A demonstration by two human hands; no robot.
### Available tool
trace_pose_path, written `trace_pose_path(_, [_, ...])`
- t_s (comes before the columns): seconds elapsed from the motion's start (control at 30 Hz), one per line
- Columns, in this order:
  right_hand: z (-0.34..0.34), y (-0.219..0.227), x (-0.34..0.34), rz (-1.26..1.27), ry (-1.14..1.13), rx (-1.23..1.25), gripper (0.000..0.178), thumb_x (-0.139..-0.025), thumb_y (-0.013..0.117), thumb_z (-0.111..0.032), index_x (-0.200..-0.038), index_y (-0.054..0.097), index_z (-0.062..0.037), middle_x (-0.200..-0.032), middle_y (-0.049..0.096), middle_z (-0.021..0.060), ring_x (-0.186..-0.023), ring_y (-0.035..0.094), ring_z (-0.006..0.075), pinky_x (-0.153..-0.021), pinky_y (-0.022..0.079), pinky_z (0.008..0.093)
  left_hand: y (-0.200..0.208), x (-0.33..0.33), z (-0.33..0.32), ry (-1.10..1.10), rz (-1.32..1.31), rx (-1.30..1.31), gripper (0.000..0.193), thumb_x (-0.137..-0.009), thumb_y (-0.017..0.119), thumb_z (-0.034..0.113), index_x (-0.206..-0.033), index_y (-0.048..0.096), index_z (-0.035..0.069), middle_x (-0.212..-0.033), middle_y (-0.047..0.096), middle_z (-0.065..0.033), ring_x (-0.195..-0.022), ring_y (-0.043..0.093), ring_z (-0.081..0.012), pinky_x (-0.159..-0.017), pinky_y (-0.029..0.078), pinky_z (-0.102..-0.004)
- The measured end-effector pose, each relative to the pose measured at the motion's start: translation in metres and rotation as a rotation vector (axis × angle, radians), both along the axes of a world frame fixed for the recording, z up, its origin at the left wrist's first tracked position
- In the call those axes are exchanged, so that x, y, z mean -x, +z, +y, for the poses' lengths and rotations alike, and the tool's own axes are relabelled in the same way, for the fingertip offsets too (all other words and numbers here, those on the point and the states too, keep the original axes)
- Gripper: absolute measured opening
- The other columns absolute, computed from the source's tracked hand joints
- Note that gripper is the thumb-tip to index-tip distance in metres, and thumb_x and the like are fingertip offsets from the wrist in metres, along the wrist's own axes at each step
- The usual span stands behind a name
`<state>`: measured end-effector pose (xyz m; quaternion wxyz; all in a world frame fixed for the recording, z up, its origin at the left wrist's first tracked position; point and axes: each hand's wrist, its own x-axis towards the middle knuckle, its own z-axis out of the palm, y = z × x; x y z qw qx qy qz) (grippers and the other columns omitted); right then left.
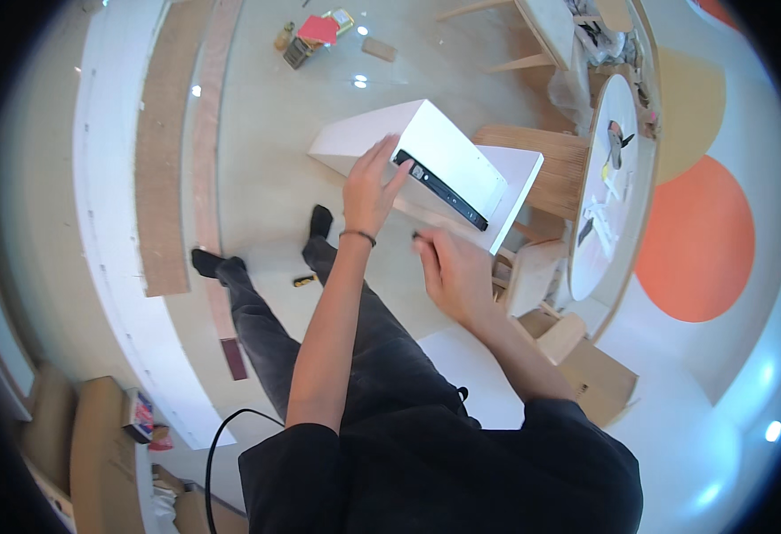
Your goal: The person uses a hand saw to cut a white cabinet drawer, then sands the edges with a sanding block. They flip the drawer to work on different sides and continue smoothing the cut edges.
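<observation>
A white boxy furniture piece (390,120), made of joined panels, stands on the floor in front of me. Along one panel's side runs a black drawer slide (444,191). My left hand (371,191) rests at the slide's upper left end, fingers stretched out and thumb apart, next to the white panel edge. My right hand (453,271) hangs in the air below the slide's lower end, apart from it. Its thumb and forefinger are pinched on a small dark piece (416,236), too small to name.
A round white table (608,236) with tools and scraps stands to the right, beside wooden chairs (537,334). Several small items, among them a red packet (318,29), lie on the floor ahead. Long wooden boards (166,178) lie at left. A yellow-black tool (304,280) is near my foot.
</observation>
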<state>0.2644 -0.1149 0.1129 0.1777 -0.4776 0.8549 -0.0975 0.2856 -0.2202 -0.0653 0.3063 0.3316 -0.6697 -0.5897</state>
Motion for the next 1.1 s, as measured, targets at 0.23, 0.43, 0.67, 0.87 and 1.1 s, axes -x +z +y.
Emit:
trace_pose_path(0.23, [0.227, -0.047, -0.017, -0.282, -0.417, -0.677, 0.028, -0.103, 0.046, -0.029, -0.113, 0.048, -0.0037, -0.083, 0.07, 0.0246, -0.081, 0.069, 0.0442, -0.071, 0.052, 0.0574, 0.026, -0.009, 0.014, 0.159, -0.247, 0.076, 0.02, -0.095, 0.067, 0.012, -0.111, 0.071, 0.001, -0.105, 0.069, -0.0127, -0.091, 0.069, -0.0276, -0.08, 0.055, -0.0353])
trace_pose_path(0.43, [0.382, -0.069, -0.019, -0.401, -0.55, -0.877, 0.035, -0.092, 0.056, -0.027, -0.115, 0.052, -0.0012, -0.096, 0.072, 0.0239, -0.092, 0.07, 0.0427, -0.082, 0.055, 0.0545, 0.021, 0.021, 0.005, 0.284, -0.25, -0.336, 0.017, -0.092, 0.073, 0.012, -0.101, 0.071, -0.003, -0.091, 0.068, -0.0102, -0.081, 0.067, -0.018, -0.072, 0.056, -0.03])
trace_pose_path(0.67, [0.384, -0.071, -0.038, -0.498, -0.887, -0.72, 0.037, -0.091, 0.056, -0.029, -0.113, 0.051, 0.0003, -0.1, 0.071, 0.0259, -0.096, 0.069, 0.0431, -0.085, 0.054, 0.0534, -0.006, 0.005, -0.03, 0.277, -0.411, -0.517, 0.01, -0.087, 0.071, -0.002, -0.095, 0.068, -0.007, -0.09, 0.068, -0.0121, -0.077, 0.07, -0.02, -0.073, 0.063, -0.0271])
trace_pose_path(0.87, [0.331, -0.085, -0.046, -0.621, -1.087, -0.449, 0.032, -0.094, 0.055, -0.025, -0.11, 0.049, 0.0021, -0.098, 0.07, 0.0251, -0.094, 0.068, 0.0448, -0.08, 0.053, 0.052, -0.01, -0.021, -0.07, 0.134, -0.823, -0.003, 0.029, -0.095, 0.056, 0.004, -0.122, 0.062, -0.002, -0.105, 0.071, -0.0226, -0.089, 0.072, -0.0282, -0.083, 0.057, -0.0359])
trace_pose_path(1.1, [0.282, -0.091, -0.078, -0.335, -1.216, 0.079, 0.021, -0.1, 0.047, -0.016, -0.112, 0.052, 0.0004, -0.094, 0.07, 0.0207, -0.075, 0.067, 0.0405, -0.073, 0.053, 0.0487, 0.008, 0.067, -0.055, -0.362, -0.456, 0.229, 0.039, -0.099, 0.051, 0.008, -0.136, 0.056, -0.001, -0.132, 0.059, -0.0234, -0.117, 0.061, -0.0355, -0.099, 0.05, -0.0409])
